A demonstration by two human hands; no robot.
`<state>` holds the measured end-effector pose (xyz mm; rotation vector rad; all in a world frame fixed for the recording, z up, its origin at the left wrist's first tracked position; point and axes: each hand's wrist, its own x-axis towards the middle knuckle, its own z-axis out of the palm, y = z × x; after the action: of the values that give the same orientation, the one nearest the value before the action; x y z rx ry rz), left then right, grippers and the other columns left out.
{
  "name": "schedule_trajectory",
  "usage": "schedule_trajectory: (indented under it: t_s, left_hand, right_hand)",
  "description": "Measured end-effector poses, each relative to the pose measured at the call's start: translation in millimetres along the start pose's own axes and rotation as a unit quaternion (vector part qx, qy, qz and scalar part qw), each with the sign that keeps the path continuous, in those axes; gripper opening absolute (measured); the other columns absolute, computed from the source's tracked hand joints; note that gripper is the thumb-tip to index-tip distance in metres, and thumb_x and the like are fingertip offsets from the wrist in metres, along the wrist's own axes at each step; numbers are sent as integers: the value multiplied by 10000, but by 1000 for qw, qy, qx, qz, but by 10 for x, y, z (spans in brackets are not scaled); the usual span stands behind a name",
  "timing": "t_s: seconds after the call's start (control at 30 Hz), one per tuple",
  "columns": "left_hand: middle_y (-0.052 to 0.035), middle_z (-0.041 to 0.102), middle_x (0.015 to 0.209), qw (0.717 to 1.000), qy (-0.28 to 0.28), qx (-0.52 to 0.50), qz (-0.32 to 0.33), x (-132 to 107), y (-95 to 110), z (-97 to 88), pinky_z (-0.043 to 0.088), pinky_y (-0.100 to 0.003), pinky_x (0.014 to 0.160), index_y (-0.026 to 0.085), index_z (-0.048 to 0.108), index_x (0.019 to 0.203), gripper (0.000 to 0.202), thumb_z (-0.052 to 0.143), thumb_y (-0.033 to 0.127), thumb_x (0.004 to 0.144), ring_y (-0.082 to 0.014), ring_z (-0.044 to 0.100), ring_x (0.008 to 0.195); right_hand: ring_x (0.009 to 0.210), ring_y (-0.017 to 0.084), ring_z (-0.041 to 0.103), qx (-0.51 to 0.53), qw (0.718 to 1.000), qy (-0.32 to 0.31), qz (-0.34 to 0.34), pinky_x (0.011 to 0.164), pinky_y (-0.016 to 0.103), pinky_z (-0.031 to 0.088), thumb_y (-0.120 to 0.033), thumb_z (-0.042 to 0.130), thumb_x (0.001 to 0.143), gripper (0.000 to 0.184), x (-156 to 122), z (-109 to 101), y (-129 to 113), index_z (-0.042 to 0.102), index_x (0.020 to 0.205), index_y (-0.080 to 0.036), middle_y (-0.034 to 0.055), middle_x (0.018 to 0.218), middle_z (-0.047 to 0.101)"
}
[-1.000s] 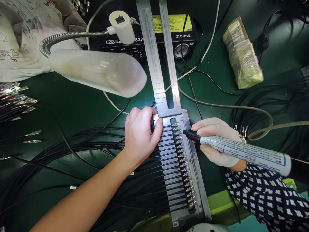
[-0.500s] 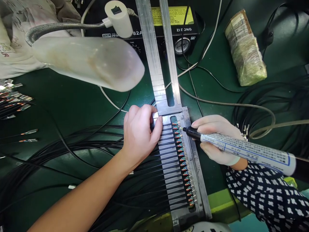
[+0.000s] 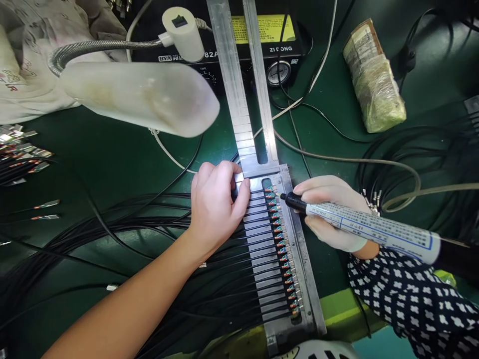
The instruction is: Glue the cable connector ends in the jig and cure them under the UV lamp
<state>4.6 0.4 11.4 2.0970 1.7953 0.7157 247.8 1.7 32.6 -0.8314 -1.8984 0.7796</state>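
Note:
My bare left hand (image 3: 217, 202) pinches the left edge of a slotted metal jig (image 3: 262, 254) at its upper end, thumb on top. My gloved right hand (image 3: 335, 209) grips a dispensing syringe (image 3: 370, 227) with a printed white label and black nose. Its thin tip is beside the upper wire ends in the jig; whether it touches them I cannot tell. Several black cables (image 3: 262, 243) lie across the jig in a row, their stripped coloured wires (image 3: 279, 229) meeting small metal connectors along the right side.
A white lamp (image 3: 149, 97) on a flexible neck hangs at upper left. Behind stands a black dispenser box (image 3: 258, 51) with a gauge. A second slotted metal bar (image 3: 245, 129) meets the jig's top. A wrapped block (image 3: 377, 80) sits at upper right. Cable bundles (image 3: 93, 224) lie left.
The whole view has shifted slightly left. The syringe's rear end has swung a little left, while its tip remains near the upper wires. My left hand keeps its hold on the jig.

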Motion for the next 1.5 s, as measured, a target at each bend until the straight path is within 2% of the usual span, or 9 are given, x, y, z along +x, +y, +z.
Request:
schedule_trajectory:
  t_s: [0.13, 0.27, 0.5, 0.73, 1.07, 1.33, 1.5]
  left_hand:
    - [-17, 543, 742, 1000, -3, 1, -6, 3, 7, -3, 392, -381, 759, 215, 550, 959, 97, 563, 311, 946, -236, 492, 806]
    - [-21, 544, 749, 1000, -7, 5, -15, -5, 13, -6, 395, -375, 769, 217, 553, 960, 99, 551, 314, 946, -239, 505, 818]
    - [-24, 549, 746, 1000, -5, 1, -11, -6, 11, -6, 389, -383, 761, 219, 552, 964, 100, 554, 317, 947, -242, 498, 820]
    - [-21, 548, 746, 1000, -1, -1, -7, -2, -6, 12, 397, -397, 761, 223, 548, 964, 102, 558, 323, 945, -243, 497, 811]
    - [-22, 553, 748, 1000, -5, 3, -7, -2, -9, 3, 411, -410, 766, 236, 537, 971, 97, 562, 325, 942, -253, 514, 813]
    - [-18, 548, 742, 1000, -1, -1, -4, 2, -6, 8, 406, -408, 762, 238, 531, 966, 93, 563, 321, 941, -249, 504, 804]
    - [-19, 545, 745, 1000, -2, 0, -4, 1, -4, 3, 403, -406, 763, 238, 531, 967, 87, 563, 315, 941, -250, 505, 810]
  right_hand:
    - [978, 273, 713, 16, 1000, 6, -13, 864, 406, 619, -155, 770, 769, 375, -62, -41, 1, 706, 1135, -203, 101, 1080, 728]
    - [959, 264, 716, 18, 998, 37, -45, 831, 415, 631, -200, 773, 778, 402, -147, -79, -45, 694, 1172, -196, 98, 1081, 737]
    - [945, 252, 731, -6, 1000, -7, 1, 825, 380, 626, -229, 776, 793, 292, -167, -41, -115, 698, 1072, -197, 98, 1037, 743]
    - [926, 242, 735, -11, 1000, -1, 2, 812, 370, 629, -222, 752, 803, 261, -119, -12, -80, 695, 1056, -198, 92, 1019, 745]
    - [923, 246, 729, 14, 1000, -17, 8, 803, 383, 625, -176, 770, 768, 332, -162, -53, -69, 701, 1091, -204, 93, 1054, 740]
    - [912, 249, 732, 31, 999, 4, 7, 795, 370, 622, -155, 780, 747, 333, -165, -31, -55, 714, 1072, -174, 105, 1032, 742]
    - [927, 242, 727, 26, 1000, -4, 6, 808, 371, 613, -156, 776, 756, 341, -164, -33, -40, 709, 1089, -186, 98, 1047, 741]
